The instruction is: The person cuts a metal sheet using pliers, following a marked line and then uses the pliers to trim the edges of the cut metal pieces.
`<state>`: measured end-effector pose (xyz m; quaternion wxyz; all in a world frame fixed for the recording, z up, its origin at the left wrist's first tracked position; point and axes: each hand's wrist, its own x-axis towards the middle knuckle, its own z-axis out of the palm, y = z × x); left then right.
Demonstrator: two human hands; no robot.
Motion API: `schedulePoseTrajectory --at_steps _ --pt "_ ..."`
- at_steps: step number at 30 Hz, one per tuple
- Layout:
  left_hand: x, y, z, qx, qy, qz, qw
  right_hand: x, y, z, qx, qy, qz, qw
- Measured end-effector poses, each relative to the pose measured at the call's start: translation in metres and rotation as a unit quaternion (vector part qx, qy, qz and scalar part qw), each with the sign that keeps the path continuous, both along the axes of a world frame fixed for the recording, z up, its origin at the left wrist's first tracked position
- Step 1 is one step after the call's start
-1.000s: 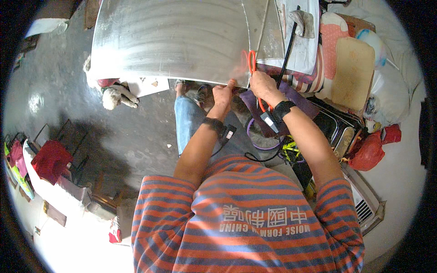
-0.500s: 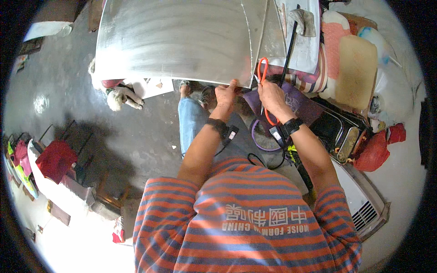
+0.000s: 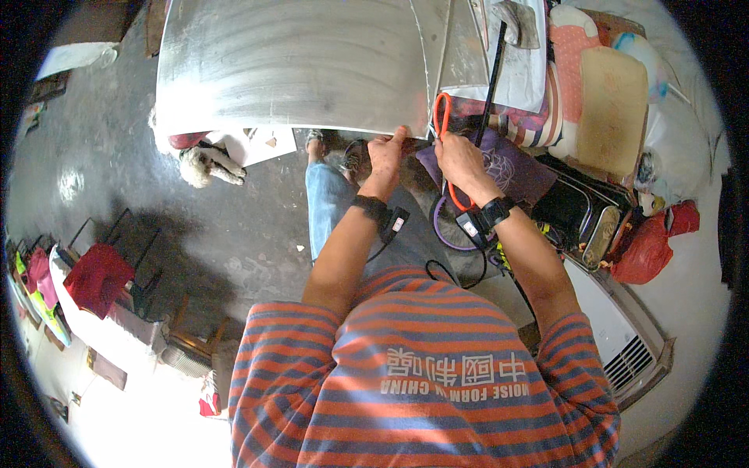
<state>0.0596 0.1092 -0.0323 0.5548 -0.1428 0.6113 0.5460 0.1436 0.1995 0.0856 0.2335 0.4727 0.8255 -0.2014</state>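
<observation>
A large shiny grey sheet [image 3: 296,70] spreads before me. My left hand [image 3: 385,159] grips its near edge close to the right corner, thumb on top and fingers curled beneath. Just to the right, my right hand [image 3: 462,162] is closed around orange-handled scissors [image 3: 441,111]. One orange loop sticks up past my fingers and another shows below the palm. The palm hides much of the tool, and a bit of metal shows beside the sheet's corner. Behind this hand, a long thin black strip [image 3: 491,82] slants upward.
To the right lie a purple cloth [image 3: 519,171], a tan cushion [image 3: 612,109] and a red bag [image 3: 647,253]. A small fluffy dog [image 3: 195,168] is on the floor by the sheet's left side. A red cloth [image 3: 99,279] hangs over furniture at the left.
My right hand and the scissors have shifted slightly left, closer to the sheet's corner. The left hand keeps its grip on the edge, and the whole view has shifted a little.
</observation>
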Motion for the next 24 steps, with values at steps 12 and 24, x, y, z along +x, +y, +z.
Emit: schedulePoseTrajectory --at_steps 12,24 --pt "-0.008 0.01 0.031 -0.041 -0.02 0.014 0.999 -0.006 0.018 -0.028 -0.096 -0.061 -0.025 0.993" --pt "0.0 0.007 0.012 0.011 -0.005 0.051 0.999 -0.002 -0.006 -0.04 0.005 -0.002 -0.055 0.998"
